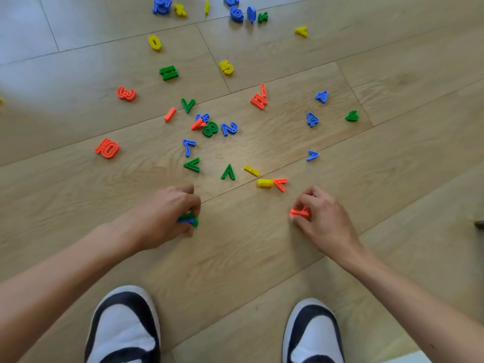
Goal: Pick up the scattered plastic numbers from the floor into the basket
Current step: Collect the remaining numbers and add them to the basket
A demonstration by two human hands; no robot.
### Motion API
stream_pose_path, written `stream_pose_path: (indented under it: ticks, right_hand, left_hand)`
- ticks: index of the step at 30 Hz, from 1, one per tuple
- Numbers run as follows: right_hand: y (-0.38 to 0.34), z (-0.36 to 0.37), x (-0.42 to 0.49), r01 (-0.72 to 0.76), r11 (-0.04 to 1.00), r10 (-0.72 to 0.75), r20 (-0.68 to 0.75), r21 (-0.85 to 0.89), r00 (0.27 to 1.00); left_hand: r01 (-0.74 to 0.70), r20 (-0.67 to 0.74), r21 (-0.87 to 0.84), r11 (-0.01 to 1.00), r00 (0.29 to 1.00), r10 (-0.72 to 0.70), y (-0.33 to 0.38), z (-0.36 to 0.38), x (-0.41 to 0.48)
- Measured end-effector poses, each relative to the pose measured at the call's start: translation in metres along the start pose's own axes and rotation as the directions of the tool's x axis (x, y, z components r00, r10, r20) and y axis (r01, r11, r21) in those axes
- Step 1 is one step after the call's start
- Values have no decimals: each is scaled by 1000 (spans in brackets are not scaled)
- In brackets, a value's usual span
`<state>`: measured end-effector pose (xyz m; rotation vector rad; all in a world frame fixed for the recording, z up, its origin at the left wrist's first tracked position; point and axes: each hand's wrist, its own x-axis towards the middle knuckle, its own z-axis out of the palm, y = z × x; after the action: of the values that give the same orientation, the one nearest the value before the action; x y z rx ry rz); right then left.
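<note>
Early in the clean-up: both hands hold pieces, most numbers lie loose

The left hand (170, 210) is clenched round green and blue pieces (189, 220), and the right hand (323, 218) pinches an orange piece (300, 213) low over the wooden floor (248, 258); the basket is not in view, so what it already holds cannot be told. Many numbers are left: a yellow bar (265, 183) touching an orange wedge (280, 184) just ahead of the right hand, two green wedges (228, 172) near the left, a middle clump around a green eight (210, 129), and a far blue cluster (237, 13) at the top edge. By this look, little is done and nearly all the gathering remains
</note>
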<state>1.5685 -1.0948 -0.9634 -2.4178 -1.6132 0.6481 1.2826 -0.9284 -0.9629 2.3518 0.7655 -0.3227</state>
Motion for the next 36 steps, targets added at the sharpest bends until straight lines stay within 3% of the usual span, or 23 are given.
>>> stream_pose_path:
  ticks: [4,6,8,14,16,25,27,29,31,33,36]
  right_hand:
    - [5,4,3,-8,1000,10,-57,30,998]
    - [8,0,4,-37,998,41,-93,47,995]
    - [9,-4,4,-59,996,66,-101,71,993]
    - [1,-4,6,-56,990,61,-35,132,998]
    - [0,-2,7,-57,989,61,-26,139,998]
    - [-14,-3,10,-56,978,23,166,199,986]
    - [-23,-13,8,-145,882,60,199,449,978]
    - [-44,-29,6,-151,664,-4,206,732,979]
    - [-69,-40,7,18,590,-156,92,808,983]
    - [-90,-41,10,220,698,-294,-8,681,956]
    - [-98,-38,11,366,754,-375,-100,546,922]
  left_hand:
    - [10,-113,-391,920,992,-58,20,-3,8]
    - [73,-27,-688,722,992,-127,35,-2,12]
    - [135,65,-870,474,985,-160,46,3,16]
    - [233,237,-971,-47,946,-222,65,10,26]
    - [262,295,-952,-157,922,-252,73,11,32]
    - [327,393,-910,-254,875,-283,88,16,40]
    - [334,411,-900,-280,864,-291,89,18,39]
    - [351,442,-870,-346,867,-232,93,16,36]
    - [379,460,-820,-429,882,-100,99,12,35]
    - [388,438,-799,-460,899,-3,102,8,35]
    - [350,419,-836,-422,904,-80,103,7,39]
